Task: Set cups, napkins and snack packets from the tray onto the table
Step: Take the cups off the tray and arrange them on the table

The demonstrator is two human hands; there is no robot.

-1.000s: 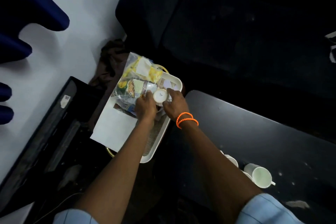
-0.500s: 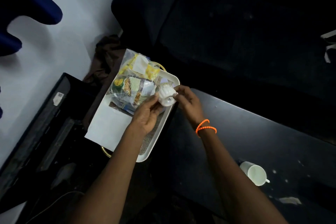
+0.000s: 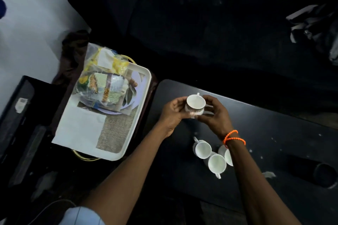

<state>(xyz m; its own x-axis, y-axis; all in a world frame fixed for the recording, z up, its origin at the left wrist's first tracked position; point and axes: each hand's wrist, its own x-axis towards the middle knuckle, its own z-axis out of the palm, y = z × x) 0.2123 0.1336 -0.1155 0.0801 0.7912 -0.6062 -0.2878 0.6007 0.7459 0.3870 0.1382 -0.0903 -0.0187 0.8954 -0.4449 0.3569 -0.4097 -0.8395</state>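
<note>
- White cup [image 3: 195,105], upright, held between both hands above the dark table [image 3: 274,133].
- Three white cups [image 3: 203,150] clustered on the table (one partly hidden).
- Snack packets [image 3: 102,86] bagged on the white tray [image 3: 144,86].
- White napkin [image 3: 80,129] on the tray.

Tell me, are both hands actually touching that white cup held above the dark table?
Touching. The head view shows the left hand and right hand with fingers curled against opposite sides of the cup, holding it over the table.

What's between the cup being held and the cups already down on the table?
Nothing in the head view: only bare dark tabletop separates the held cup from the set-down cups; the right hand's wrist overlaps one.
</note>
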